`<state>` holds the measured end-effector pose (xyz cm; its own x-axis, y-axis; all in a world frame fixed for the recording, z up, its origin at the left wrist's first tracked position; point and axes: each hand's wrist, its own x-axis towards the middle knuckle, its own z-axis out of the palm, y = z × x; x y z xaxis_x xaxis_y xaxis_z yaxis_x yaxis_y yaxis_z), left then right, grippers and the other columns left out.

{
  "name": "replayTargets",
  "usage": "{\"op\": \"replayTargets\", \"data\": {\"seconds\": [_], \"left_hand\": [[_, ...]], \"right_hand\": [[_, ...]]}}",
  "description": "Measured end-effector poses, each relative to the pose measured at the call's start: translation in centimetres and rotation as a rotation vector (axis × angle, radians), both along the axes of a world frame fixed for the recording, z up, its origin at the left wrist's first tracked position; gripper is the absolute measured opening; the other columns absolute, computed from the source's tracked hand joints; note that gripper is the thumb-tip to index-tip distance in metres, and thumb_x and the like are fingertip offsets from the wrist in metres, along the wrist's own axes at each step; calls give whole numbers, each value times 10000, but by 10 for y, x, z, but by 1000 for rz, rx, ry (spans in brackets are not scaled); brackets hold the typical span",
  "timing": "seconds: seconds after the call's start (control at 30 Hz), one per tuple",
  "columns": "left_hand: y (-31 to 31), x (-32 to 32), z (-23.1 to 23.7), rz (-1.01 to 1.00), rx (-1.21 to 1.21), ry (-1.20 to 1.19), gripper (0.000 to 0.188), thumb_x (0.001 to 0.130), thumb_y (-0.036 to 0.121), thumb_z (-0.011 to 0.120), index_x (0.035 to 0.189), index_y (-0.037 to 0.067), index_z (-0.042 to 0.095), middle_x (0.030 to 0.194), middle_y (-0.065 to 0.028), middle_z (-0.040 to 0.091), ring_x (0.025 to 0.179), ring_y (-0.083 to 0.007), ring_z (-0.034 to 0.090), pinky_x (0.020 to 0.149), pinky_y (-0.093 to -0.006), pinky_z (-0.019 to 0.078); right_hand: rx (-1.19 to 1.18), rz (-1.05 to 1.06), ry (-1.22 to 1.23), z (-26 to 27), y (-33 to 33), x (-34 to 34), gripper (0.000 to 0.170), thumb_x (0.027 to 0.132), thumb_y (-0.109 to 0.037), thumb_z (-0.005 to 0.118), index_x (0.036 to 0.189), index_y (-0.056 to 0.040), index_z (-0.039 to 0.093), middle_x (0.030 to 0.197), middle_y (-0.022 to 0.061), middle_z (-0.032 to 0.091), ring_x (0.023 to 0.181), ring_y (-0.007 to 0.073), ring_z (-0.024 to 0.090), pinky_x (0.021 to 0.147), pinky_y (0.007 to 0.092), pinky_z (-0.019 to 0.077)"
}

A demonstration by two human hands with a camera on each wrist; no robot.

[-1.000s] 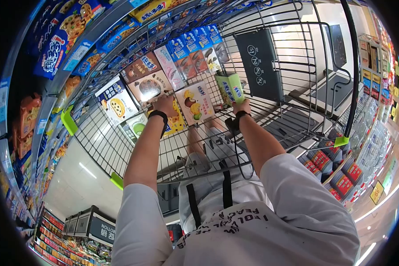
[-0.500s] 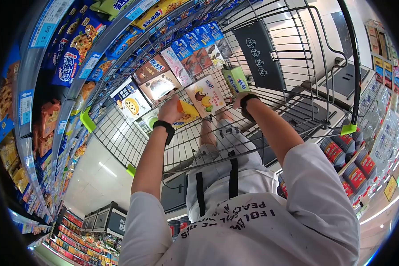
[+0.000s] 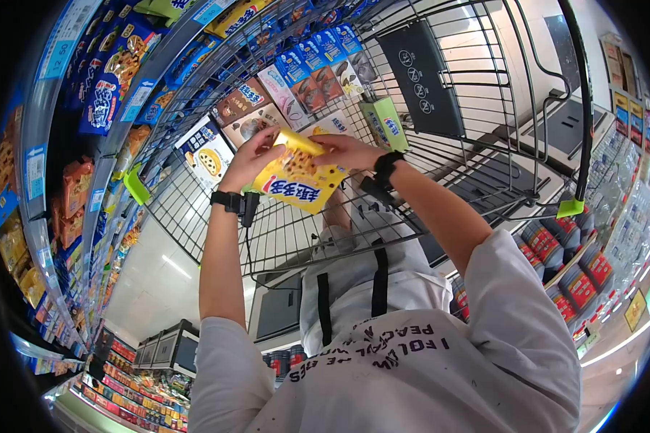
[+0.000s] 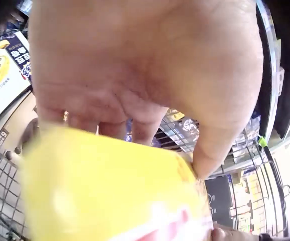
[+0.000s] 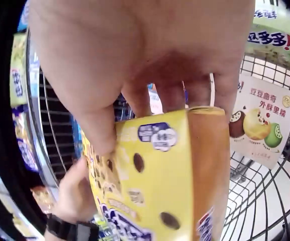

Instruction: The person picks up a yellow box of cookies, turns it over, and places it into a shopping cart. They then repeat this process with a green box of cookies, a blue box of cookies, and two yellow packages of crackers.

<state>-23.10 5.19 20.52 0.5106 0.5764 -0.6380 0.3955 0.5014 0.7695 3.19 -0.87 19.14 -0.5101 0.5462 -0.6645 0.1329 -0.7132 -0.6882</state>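
Note:
A yellow cookie box [image 3: 300, 179] is held between both hands above the shopping cart, tilted with its printed front up. My left hand [image 3: 253, 160] grips its left end, thumb on one side and fingers on the other. At the opposite end my right hand [image 3: 354, 153] holds it, with the thumb [image 5: 102, 133] on the printed face and the other fingers behind. Beneath, a white box with fruit pictures [image 5: 262, 118] lies in the cart, partly covered in the head view. A green box [image 3: 384, 124] stands right of it, and a white cookie box [image 3: 204, 153] lies to the left.
The wire cart [image 3: 484, 79] also carries brown boxes [image 3: 247, 108], a pink box [image 3: 282, 94] and several blue boxes [image 3: 318, 61]. A dark panel [image 3: 420, 79] is fixed inside. Snack shelves [image 3: 50, 159] line the left; bottles with red labels [image 3: 578, 278] stand at right.
The left hand has lifted the yellow box from the cart's near side. The right hand has left the green box, which stays standing, and moved left to grip the yellow box too.

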Motion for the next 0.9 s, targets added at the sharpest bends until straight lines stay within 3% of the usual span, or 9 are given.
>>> {"op": "replayTargets", "data": {"seconds": [0.03,0.13,0.2,0.27,0.43,0.6,0.73,0.8,0.9], "left_hand": [[-1,-4,-3,23,-115,-27,592,867,223,667,1386,79,422,1082,-49,611,941,-127,576,845,-254,458],[-11,-8,13,271,-325,-227,573,916,327,570,1408,87,400,1182,-74,580,1006,-145,581,863,-285,470],[-17,1,26,349,-413,-268,564,945,267,518,1425,32,338,1199,-96,578,1069,-175,583,879,-292,491],[-23,12,29,316,-354,-117,515,940,324,542,1356,42,431,1113,-68,613,918,-133,630,731,-263,533],[-27,54,19,333,-347,-8,559,900,463,568,1287,68,487,1045,-62,627,870,-135,648,717,-263,557],[-30,75,19,273,-441,31,520,927,454,527,1271,65,483,975,-64,635,753,-132,643,681,-246,554],[-41,75,16,190,-592,11,501,945,424,497,1315,89,450,1080,-66,616,736,-146,650,702,-270,573],[-44,77,32,220,-615,47,509,961,401,477,1354,89,399,1114,-85,601,759,-177,660,710,-280,575],[-55,59,35,334,-636,82,532,961,410,474,1381,106,357,1108,-104,602,787,-217,670,714,-286,575]], "right_hand": [[-82,-31,62,12,5,11,552,878,-318,658,1330,-60,475,1163,74,618,1020,129,602,850,267,480],[-411,-160,99,-11,-2,35,559,902,-366,622,1334,-50,462,1161,69,623,1012,109,614,860,253,489],[-395,-161,163,-25,-7,38,527,940,-445,525,1300,-62,483,1148,60,629,970,116,639,831,290,523],[-640,-178,101,-23,-8,37,501,967,-475,440,1261,-73,493,1152,78,627,952,150,657,775,311,551],[-468,162,-100,-15,-17,32,538,967,-539,337,1217,-95,511,914,42,622,601,91,586,510,189,469],[-594,106,-83,35,-15,42,678,886,-655,423,1281,-107,486,1090,85,615,860,135,612,751,317,505],[-471,49,-37,89,-1,40,731,814,-631,572,1303,-96,477,1143,96,612,1035,175,589,819,357,477],[44,481,-118,100,10,33,735,723,-542,701,1246,-63,510,1133,136,617,998,224,611,829,343,471],[416,728,-366,82,14,17,731,644,-466,743,1200,-65,493,934,154,657,889,313,648,750,368,500]]}}
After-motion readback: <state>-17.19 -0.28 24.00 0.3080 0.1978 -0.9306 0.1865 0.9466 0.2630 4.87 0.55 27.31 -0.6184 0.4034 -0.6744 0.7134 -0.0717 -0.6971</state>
